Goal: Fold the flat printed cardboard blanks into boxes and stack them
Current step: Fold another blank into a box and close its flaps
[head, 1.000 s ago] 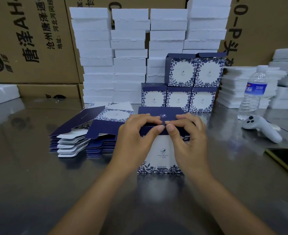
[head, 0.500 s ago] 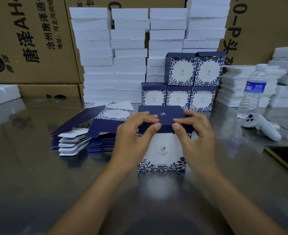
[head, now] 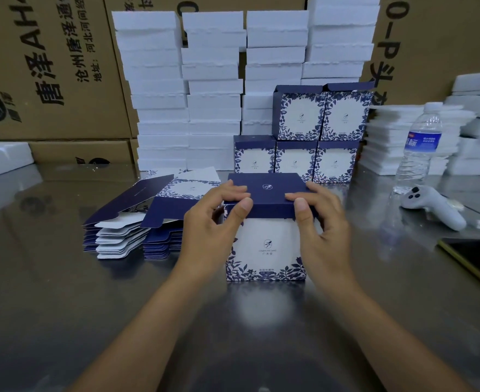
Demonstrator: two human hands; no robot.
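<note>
The left hand (head: 213,222) and right hand (head: 325,224) each pinch the front edge of the lid (head: 267,188), thumb on the lip and fingers laid on top, one clamped at each corner. The box (head: 265,244) stands upright on the tabletop (head: 63,306) straight in front of the person, with the lid nearly down (whether its tuck flap sits fully inside, I cannot tell).

The nearest risk is uneven thumb pressure. One corner could go home while the other rides outside the front wall, creasing the lip. A hard push on a hollow box could also bow its walls, or skid it across the shiny tabletop.

Just beside the left hand lie the blanks (head: 125,230), the top one propped open. A careless wrist could fan the pile out.

Behind the box stands the stack (head: 298,162), three boxes below and two above (the upper flaps look ajar). A box set down off-centre there could tip the top row. The bottle (head: 420,148) stands well apart to the right, so it is unlikely to be struck.
</note>
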